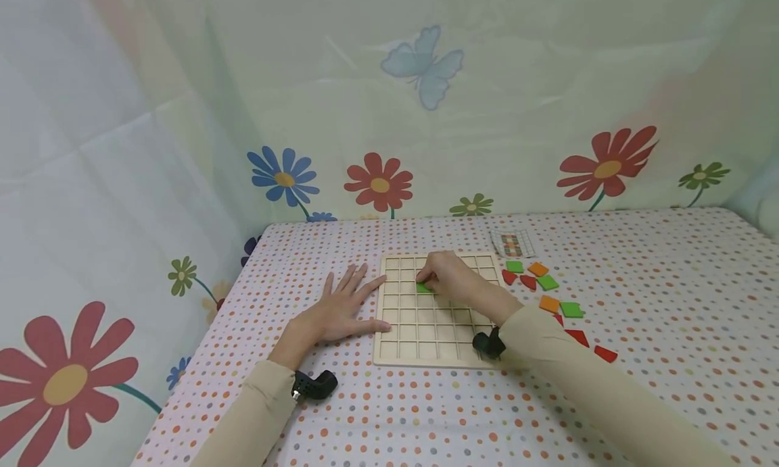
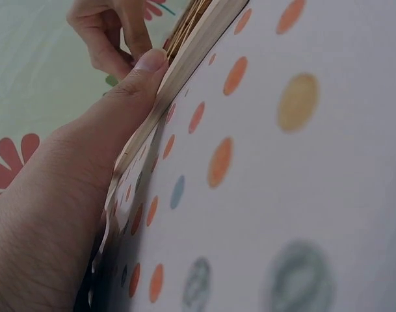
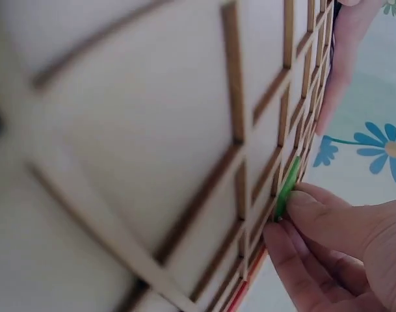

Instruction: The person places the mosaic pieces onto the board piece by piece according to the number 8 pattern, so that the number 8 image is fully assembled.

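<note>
A light wooden grid board (image 1: 398, 351) with square cells lies on the table. Between thumb and fingers my right hand (image 1: 450, 278) pinches a green square tile (image 3: 287, 187), low over a cell in the upper part of the grid. The tile stands tilted against the grid in the right wrist view. My left hand (image 1: 343, 311) lies spread at the board's left side, its thumb and forefinger touching the edge. The left wrist view shows that thumb (image 2: 142, 75) on the board's rim. My right hand and forearm hide part of the grid.
Right of the board lie loose tiles: green squares (image 1: 572, 309), orange squares (image 1: 549, 303) and red pieces with a curved or slanted side (image 1: 605, 353). A small printed pattern card (image 1: 512, 243) lies behind them. The dotted tablecloth (image 1: 389, 420) meets a flowered backdrop.
</note>
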`<control>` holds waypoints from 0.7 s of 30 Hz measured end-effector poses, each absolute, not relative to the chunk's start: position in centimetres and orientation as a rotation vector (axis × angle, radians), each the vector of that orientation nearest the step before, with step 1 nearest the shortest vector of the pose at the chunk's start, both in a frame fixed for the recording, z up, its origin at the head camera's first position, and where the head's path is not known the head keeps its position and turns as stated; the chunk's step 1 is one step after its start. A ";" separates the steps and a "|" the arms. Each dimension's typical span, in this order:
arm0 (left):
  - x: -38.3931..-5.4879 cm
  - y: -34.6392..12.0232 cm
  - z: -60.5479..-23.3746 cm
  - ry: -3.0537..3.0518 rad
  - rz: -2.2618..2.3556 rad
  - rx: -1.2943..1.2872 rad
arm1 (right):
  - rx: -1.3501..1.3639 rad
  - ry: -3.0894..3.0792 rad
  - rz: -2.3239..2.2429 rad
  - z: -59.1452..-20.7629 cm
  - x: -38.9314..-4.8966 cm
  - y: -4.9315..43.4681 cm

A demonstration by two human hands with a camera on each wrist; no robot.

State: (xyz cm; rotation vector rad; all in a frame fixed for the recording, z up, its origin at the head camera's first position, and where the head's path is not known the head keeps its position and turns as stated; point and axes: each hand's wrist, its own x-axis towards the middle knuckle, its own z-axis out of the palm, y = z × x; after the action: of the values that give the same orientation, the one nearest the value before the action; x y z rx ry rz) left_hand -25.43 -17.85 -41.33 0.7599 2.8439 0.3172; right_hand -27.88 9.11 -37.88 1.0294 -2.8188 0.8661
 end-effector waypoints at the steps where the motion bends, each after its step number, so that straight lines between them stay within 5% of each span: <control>1: -25.4 -17.9 -41.3 2.842 0.316 0.765 | 1.026 -2.814 0.848 -37.9 -27.7 9.1; 21: -25.3 -18.2 -41.5 2.848 0.368 0.812 | 1.192 -2.847 0.894 -34.9 -19.8 15.1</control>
State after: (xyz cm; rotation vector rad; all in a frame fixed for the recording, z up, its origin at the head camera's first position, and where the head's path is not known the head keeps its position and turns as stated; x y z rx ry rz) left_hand -25.28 -18.22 -41.50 0.8122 2.8477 0.3682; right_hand -19.85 15.13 -34.86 1.1921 -2.8468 0.8940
